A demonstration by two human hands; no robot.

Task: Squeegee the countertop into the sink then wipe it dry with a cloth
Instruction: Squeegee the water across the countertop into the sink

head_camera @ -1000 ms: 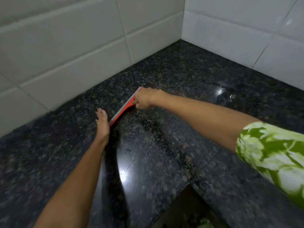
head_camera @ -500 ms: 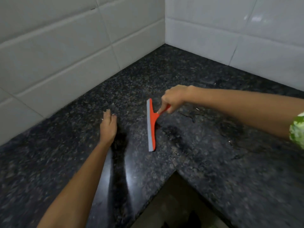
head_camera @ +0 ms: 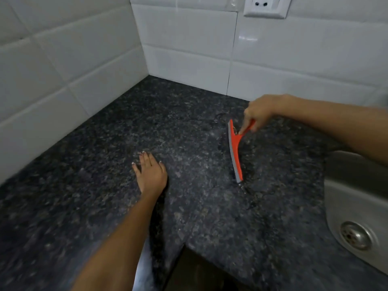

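We judge ourselves partway through the squeegee stage: our right hand (head_camera: 259, 114) is clenched around the handle of the squeegee (head_camera: 235, 150), whose blade rests on the counter (head_camera: 105, 175) between the tiled corner and the sink (head_camera: 344, 198), near the sink but not yet at its rim. Our left hand (head_camera: 151, 171) lies flat and spread on the counter, grasping nothing, on the far side of the squeegee from the sink. Water streaks show just beside the blade, so that water is not yet in the sink, and the wipe-dry is all left; no cloth is in view.
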